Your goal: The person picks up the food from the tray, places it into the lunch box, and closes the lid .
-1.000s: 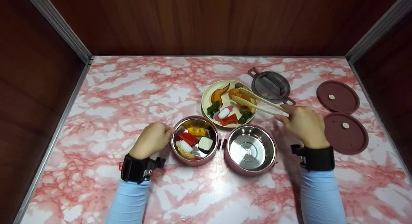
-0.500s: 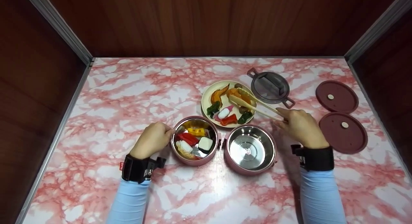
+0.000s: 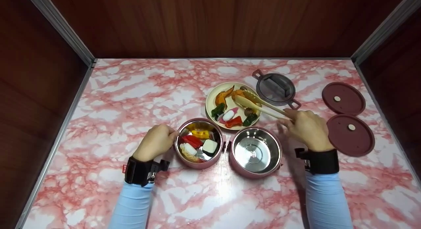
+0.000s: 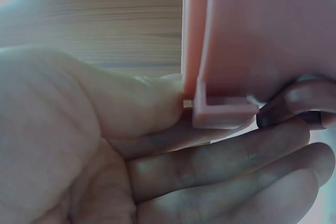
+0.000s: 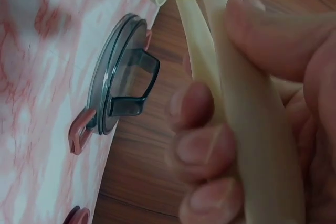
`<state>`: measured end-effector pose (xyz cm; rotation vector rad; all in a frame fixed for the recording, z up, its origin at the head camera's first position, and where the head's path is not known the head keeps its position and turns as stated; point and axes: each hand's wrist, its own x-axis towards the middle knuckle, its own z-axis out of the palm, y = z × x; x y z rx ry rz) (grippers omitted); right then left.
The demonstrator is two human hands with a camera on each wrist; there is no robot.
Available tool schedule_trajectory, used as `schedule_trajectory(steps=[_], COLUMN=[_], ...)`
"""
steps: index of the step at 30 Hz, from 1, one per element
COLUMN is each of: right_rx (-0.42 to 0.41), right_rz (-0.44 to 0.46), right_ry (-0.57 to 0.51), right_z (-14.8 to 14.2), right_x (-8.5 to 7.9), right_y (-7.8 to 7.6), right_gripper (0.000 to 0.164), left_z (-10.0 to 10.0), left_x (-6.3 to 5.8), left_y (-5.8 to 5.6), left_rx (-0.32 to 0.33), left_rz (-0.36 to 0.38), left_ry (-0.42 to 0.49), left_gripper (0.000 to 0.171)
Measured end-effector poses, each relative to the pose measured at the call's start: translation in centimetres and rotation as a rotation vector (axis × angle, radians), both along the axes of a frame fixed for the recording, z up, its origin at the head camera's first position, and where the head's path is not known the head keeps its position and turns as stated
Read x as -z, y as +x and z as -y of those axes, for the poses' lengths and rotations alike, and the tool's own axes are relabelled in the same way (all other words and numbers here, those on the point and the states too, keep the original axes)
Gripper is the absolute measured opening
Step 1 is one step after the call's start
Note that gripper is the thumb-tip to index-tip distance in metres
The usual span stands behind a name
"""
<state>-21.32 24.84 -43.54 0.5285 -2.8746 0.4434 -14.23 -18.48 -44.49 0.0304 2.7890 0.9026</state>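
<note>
My left hand [image 3: 157,142] pinches the left side of a pink steel-lined food container [image 3: 197,164]. In the left wrist view, thumb and forefinger meet at the small bracket on the pink wall [image 4: 273,30]. Inside it lie yellow, red and white food pieces [image 3: 210,146]. In my right hand [image 3: 309,128] are cream tongs [image 3: 271,107], whose tips lie around an orange food piece [image 3: 238,92] on the cream plate [image 3: 212,94]. The right wrist view shows fingers and thumb curled round the tongs. Green pieces [image 3: 251,118], a red piece [image 3: 234,122] and a white piece share the plate.
A second pink container [image 3: 253,173], bare steel inside, stands right of the first. Behind the tongs lies a dark see-through lid [image 3: 275,89] with a handle and side clips. Two maroon lids [image 3: 352,141] lie at the right. Dark wooden walls [image 3: 210,25] enclose the table.
The tongs have lowered a little over the plate and their tips have drawn closer together around the orange piece. My left hand has stayed on the container.
</note>
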Motion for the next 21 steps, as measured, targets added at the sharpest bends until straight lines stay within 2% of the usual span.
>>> schedule_trajectory(steps=[7,16,21], right_rx=[0.029,0.102,0.095], right_rz=[-0.094,-0.034,-0.059], right_ry=[-0.027,-0.033,-0.041], right_z=[-0.2,-0.3,-0.3], right_x=[0.1,-0.5,-1.2], right_y=[0.1,0.5,0.9], right_gripper=[0.024,0.031,0.033], left_z=[0.1,0.0,0.0], left_x=[0.1,0.0,-0.1], left_y=[-0.1,0.1,0.1], left_rx=[0.004,0.006,0.010], left_rz=[0.002,-0.010,-0.019], left_ry=[-0.011,-0.008,-0.013], left_gripper=[0.032,0.036,0.034])
